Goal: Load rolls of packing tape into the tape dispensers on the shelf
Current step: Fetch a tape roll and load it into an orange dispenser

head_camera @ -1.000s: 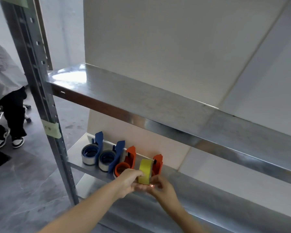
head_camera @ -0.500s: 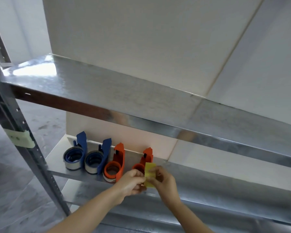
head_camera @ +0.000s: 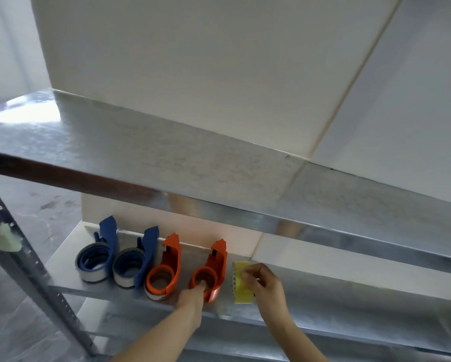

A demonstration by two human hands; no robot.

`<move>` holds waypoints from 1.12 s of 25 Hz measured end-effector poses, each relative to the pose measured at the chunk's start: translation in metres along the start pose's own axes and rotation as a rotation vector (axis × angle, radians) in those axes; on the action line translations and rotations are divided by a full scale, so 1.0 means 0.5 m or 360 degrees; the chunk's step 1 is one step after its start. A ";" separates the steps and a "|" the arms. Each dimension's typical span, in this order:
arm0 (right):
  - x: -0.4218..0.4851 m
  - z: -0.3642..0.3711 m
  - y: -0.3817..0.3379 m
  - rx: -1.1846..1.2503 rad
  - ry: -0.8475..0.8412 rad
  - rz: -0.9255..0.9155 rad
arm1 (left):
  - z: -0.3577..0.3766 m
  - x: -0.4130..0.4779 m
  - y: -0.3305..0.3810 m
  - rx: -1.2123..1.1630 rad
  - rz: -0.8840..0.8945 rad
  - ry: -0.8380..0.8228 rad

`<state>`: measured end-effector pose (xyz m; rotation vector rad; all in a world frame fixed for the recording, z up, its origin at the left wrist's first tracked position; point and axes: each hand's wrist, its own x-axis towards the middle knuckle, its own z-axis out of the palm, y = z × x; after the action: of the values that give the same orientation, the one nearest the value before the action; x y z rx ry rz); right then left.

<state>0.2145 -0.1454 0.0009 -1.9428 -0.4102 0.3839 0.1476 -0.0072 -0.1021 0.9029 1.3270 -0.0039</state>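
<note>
Four tape dispensers stand in a row on the lower metal shelf [head_camera: 349,291]: two blue ones [head_camera: 99,254] [head_camera: 137,259] and an orange one [head_camera: 164,273], each with a roll inside, then a second orange dispenser [head_camera: 214,265]. My left hand [head_camera: 193,296] holds that second orange dispenser, a finger poked into its round hub. Just right of it stands a yellow roll of tape [head_camera: 241,283] on its edge. My right hand [head_camera: 265,284] grips the yellow roll from the right side.
An upper metal shelf [head_camera: 167,163] overhangs the lower one, close above the dispensers. A perforated steel upright [head_camera: 34,267] with a pale tape label stands at the left. White wall panels back the shelves. Grey floor shows at lower left.
The view shifted right and closer. My hands moved apart: the left went onto the right orange dispenser, and the yellow roll moved from in front of it to its right side.
</note>
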 end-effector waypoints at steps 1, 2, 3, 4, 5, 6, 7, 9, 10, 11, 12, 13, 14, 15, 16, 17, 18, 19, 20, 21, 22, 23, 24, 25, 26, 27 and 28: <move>0.002 -0.005 -0.002 -0.0002 -0.0006 -0.0015 | 0.012 0.023 0.002 0.0059 0.0000 0.0049; 0.003 -0.010 -0.003 -0.0006 -0.0011 -0.0024 | 0.019 0.040 0.005 0.0100 0.0014 0.0078; 0.004 -0.017 -0.004 -0.0009 -0.0013 -0.0026 | 0.023 0.035 0.012 0.0171 0.0026 0.0102; 0.005 -0.023 -0.004 -0.0013 -0.0013 -0.0022 | 0.020 0.007 0.023 0.0273 0.0046 0.0133; 0.005 -0.028 -0.003 -0.0016 -0.0010 -0.0015 | 0.018 -0.009 0.030 0.0390 0.0102 0.0168; 0.005 -0.035 -0.001 -0.0018 -0.0005 -0.0007 | 0.018 -0.017 0.031 0.0505 0.0170 0.0194; 0.006 -0.041 0.001 -0.0017 -0.0003 0.0003 | 0.019 -0.027 0.030 0.0602 0.0229 0.0194; 0.007 -0.051 0.005 -0.0020 -0.0019 0.0008 | 0.025 -0.014 0.016 0.0626 0.0303 0.0144; 0.008 -0.054 0.007 -0.0025 -0.0030 0.0005 | 0.029 0.001 0.007 0.0611 0.0324 0.0137; 0.010 -0.057 0.009 -0.0026 -0.0041 0.0001 | 0.032 0.017 0.005 0.0559 0.0337 0.0121; 0.011 -0.058 0.009 -0.0024 -0.0053 -0.0006 | 0.036 0.040 0.002 0.0498 0.0320 0.0095; 0.012 -0.059 0.008 -0.0021 -0.0067 -0.0018 | 0.037 0.038 0.006 0.0424 0.0281 0.0052; 0.013 -0.060 0.006 -0.0020 -0.0080 -0.0033 | 0.032 -0.003 0.025 0.0355 0.0251 0.0007; 0.015 -0.059 0.003 -0.0022 -0.0090 -0.0048 | 0.025 -0.033 0.040 0.0301 0.0267 -0.0039; 0.017 -0.059 -0.002 -0.0027 -0.0102 -0.0057 | 0.019 -0.049 0.048 0.0267 0.0305 -0.0100; 0.021 -0.060 -0.008 -0.0034 -0.0112 -0.0060 | 0.015 -0.064 0.055 0.0267 0.0348 -0.0178; 0.025 -0.060 -0.014 -0.0041 -0.0127 -0.0060 | 0.014 -0.076 0.061 0.0291 0.0410 -0.0254; 0.029 -0.061 -0.018 -0.0042 -0.0141 -0.0061 | 0.015 -0.085 0.065 0.0343 0.0471 -0.0309; 0.032 -0.060 -0.021 -0.0044 -0.0147 -0.0057 | 0.017 -0.093 0.067 0.0407 0.0533 -0.0333; 0.034 -0.057 -0.023 -0.0040 -0.0151 -0.0047 | 0.019 -0.101 0.066 0.0450 0.0591 -0.0337; 0.036 -0.053 -0.022 -0.0030 -0.0148 -0.0019 | 0.021 -0.110 0.066 0.0473 0.0645 -0.0342; 0.035 -0.048 -0.021 -0.0022 -0.0137 0.0016 | 0.022 -0.121 0.064 0.0462 0.0686 -0.0360; 0.034 -0.042 -0.021 -0.0023 -0.0109 0.0051 | 0.022 -0.133 0.063 0.0463 0.0737 -0.0383; 0.034 -0.037 -0.021 -0.0032 -0.0066 0.0081 | 0.021 -0.147 0.062 0.0463 0.0790 -0.0425; 0.033 -0.034 -0.024 -0.0037 -0.0027 0.0098 | 0.020 -0.164 0.062 0.0450 0.0842 -0.0476; 0.035 -0.032 -0.024 -0.0026 0.0001 0.0116 | 0.020 -0.177 0.062 0.0432 0.0872 -0.0527; 0.037 -0.031 -0.024 0.0009 0.0012 0.0144 | 0.019 -0.193 0.064 0.0416 0.0904 -0.0582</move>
<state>0.2366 -0.1448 0.0165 -1.9615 -0.3164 0.4354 0.1428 -0.0372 -0.0048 1.4054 0.7090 0.0957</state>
